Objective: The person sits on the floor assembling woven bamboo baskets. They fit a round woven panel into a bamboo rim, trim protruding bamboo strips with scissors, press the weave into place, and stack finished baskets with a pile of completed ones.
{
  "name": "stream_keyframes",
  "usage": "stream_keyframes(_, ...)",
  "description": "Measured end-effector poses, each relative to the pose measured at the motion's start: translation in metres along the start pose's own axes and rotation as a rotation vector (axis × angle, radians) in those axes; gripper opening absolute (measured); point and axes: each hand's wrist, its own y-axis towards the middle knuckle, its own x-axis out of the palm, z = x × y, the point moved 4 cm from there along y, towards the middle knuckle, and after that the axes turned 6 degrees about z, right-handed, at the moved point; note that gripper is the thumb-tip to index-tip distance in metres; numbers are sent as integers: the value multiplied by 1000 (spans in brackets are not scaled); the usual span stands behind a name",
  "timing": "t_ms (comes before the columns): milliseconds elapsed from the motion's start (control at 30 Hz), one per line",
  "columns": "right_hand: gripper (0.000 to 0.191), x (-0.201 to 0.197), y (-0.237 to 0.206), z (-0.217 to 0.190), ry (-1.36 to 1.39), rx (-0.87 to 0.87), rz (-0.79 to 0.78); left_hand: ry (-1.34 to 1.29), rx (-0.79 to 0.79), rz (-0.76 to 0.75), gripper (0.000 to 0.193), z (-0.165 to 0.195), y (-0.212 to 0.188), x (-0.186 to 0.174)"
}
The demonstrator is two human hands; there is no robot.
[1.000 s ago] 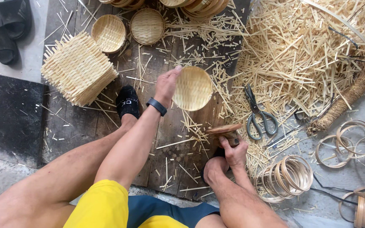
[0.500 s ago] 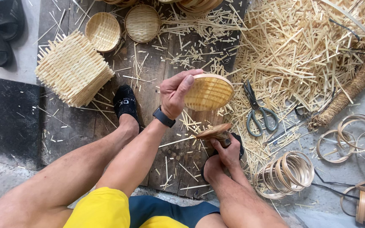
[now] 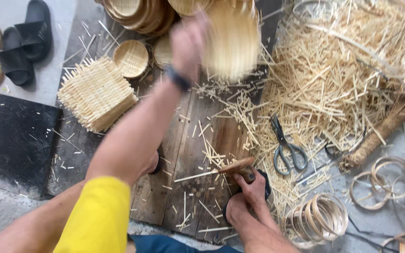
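Observation:
My left hand [image 3: 188, 42], with a dark wristband, is raised far out over the wooden board [image 3: 183, 154]. It grips a round woven bamboo basket [image 3: 233, 42], which is blurred by motion, close to the stack of finished baskets [image 3: 137, 14] at the top. My right hand [image 3: 254, 192] rests low beside my foot. It is closed on a wooden-handled tool [image 3: 235, 166] that lies flat over the board.
A pile of square woven mats [image 3: 97, 93] and a small basket [image 3: 131, 57] sit to the left. Scissors [image 3: 287, 145] lie by a heap of bamboo strips [image 3: 343, 70]. Bamboo rings [image 3: 319, 218] lie at lower right, black sandals [image 3: 24, 42] at upper left.
My left hand picked the round basket off the board and swung it up and away toward the stacked baskets. My right hand stayed on the wooden tool.

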Motion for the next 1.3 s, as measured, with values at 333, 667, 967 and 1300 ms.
stream_keyframes(333,46,3,5,7,95,15,10,-172,-305,-113,13,49,-6,-2)
stream_keyframes(667,60,2,20,-3,423,52,-199,-18,-1160,-344,55,-138,-289,46)
stream_keyframes(967,35,18,72,-28,230,194,-167,-60,-588,-110,38,-140,-234,27)
stream_keyframes(1300,35,51,57,-21,838,345,-241,1446,47,98,61,-62,-90,-221)
